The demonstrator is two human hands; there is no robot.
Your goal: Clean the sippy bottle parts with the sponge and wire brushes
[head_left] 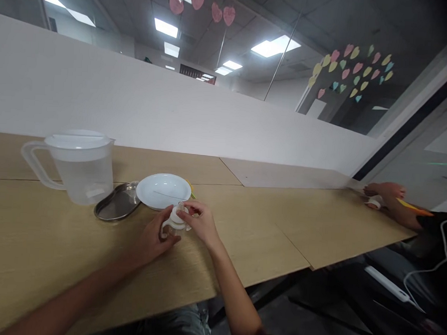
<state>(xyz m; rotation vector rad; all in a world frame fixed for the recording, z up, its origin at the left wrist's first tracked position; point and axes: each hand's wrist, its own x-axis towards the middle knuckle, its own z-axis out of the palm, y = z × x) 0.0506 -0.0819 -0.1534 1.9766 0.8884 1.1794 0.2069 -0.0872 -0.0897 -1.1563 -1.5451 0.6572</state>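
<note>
Just in front of the white bowl, a small clear baby bottle (177, 226) with a white collar and side handles is between my two hands. My left hand (156, 236) wraps round its left side and lower body. With fingers pinched at the top, my right hand (200, 220) grips the bottle's white lid (179, 215). The bottle looks roughly upright; whether its base touches the table is hidden. Behind it lies the white bowl (164, 190), with a thin dark line across its inside. Something yellow (193, 190) peeks out beside the bowl's right rim, mostly hidden.
A kidney-shaped metal tray (117, 202) lies left of the bowl. Farther left stands a translucent lidded pitcher (84, 167). At the table's far right, another person's hands (387, 191) hold a small whitish object. A white wall (174, 115) borders the wooden table (250, 229).
</note>
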